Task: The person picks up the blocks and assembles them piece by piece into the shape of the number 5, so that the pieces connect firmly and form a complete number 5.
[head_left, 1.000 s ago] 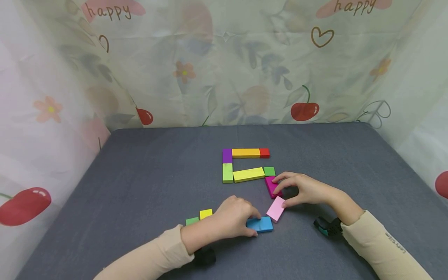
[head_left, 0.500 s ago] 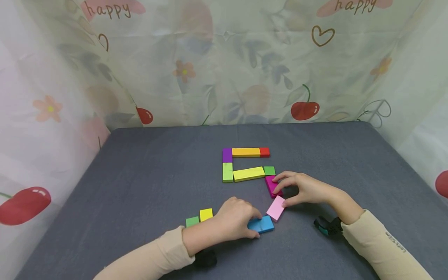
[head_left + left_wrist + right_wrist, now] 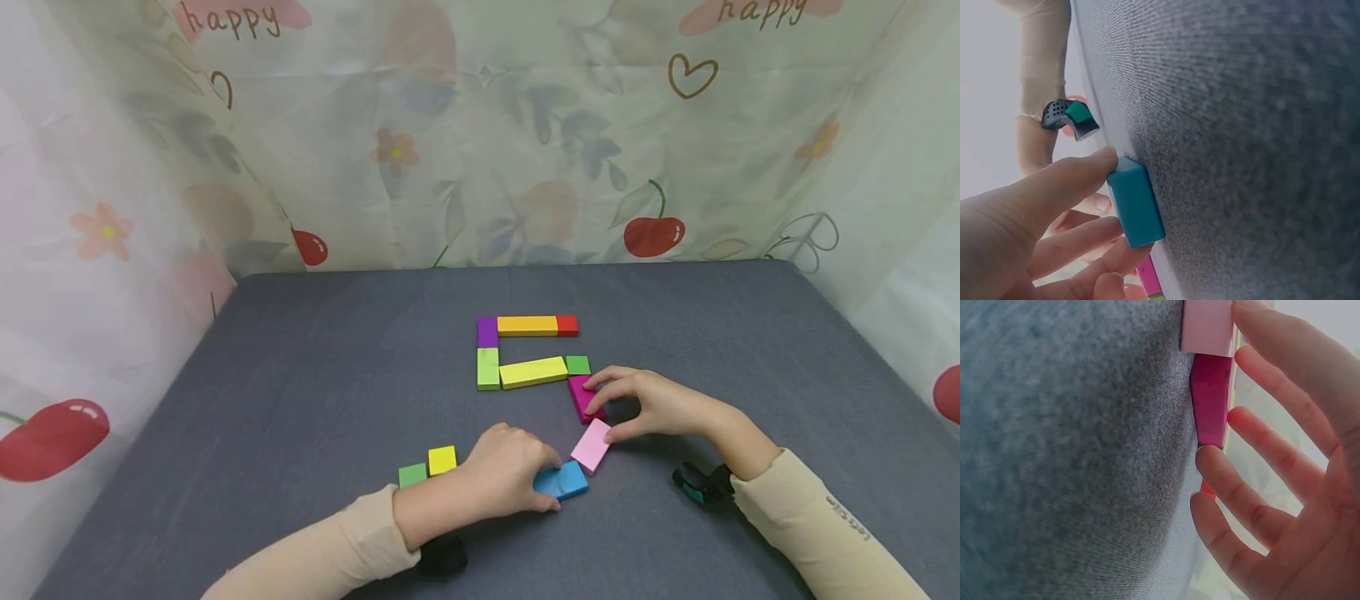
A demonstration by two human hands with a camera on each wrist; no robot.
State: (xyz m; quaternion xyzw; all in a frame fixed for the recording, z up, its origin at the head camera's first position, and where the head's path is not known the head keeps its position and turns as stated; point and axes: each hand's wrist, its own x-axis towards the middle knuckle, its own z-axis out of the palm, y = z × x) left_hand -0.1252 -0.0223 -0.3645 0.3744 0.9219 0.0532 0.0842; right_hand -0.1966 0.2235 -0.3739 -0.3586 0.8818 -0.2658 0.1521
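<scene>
My left hand [image 3: 501,472] pinches a blue block [image 3: 572,480] between thumb and fingers, low on the cloth. In the left wrist view, the thumb lies along one side of the blue block [image 3: 1137,206] and fingertips meet the other. My right hand [image 3: 654,404] has its fingertips on a magenta block [image 3: 580,400], while the thumb touches the edge of a pink block [image 3: 589,448]. The right wrist view shows those fingers spread and only gently bent. The pink block slants between magenta and blue, its lower corner close to the blue one.
Beyond the hands, purple [image 3: 487,332], orange [image 3: 527,326], red [image 3: 567,326], light green [image 3: 488,369], yellow [image 3: 533,372] and green [image 3: 577,365] blocks form a bent line on the grey cloth [image 3: 337,350]. Another green block [image 3: 412,476] and yellow block [image 3: 442,460] lie behind the left forearm.
My left hand has slid the blue block slightly right, nearer the pink block, with its right end tilting up a little. My right hand has stayed in place.
</scene>
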